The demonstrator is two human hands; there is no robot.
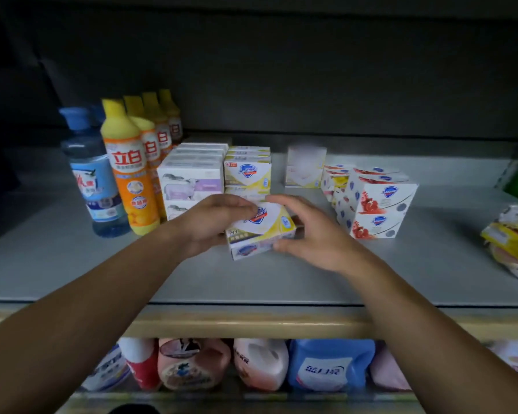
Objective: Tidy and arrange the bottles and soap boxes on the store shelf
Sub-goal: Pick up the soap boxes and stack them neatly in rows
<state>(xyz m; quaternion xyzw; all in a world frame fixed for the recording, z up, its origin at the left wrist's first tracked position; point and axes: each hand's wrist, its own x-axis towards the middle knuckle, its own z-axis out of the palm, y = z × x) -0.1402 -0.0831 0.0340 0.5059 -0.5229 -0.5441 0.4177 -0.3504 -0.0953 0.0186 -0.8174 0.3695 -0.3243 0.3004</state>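
Note:
On the grey shelf (251, 282) my left hand (213, 222) and my right hand (308, 231) hold a yellow-and-white soap box (263, 222) from both sides. It lies tilted on top of another soap box (251, 249) that rests on the shelf. Behind stands a stack of yellow soap boxes (247, 170), and left of it a stack of white-and-purple soap boxes (192, 180). A row of orange bottles (129, 168) with yellow caps runs back at the left, beside a blue bottle (93, 180). Red-and-white soap boxes (374, 201) are stacked at the right.
A single pale box (305, 167) stands at the back of the shelf. Plastic-wrapped packs (512, 246) lie at the right edge. The lower shelf holds pink, white and blue detergent jugs (329, 366). The shelf's beige front rail (251, 324) runs under my forearms.

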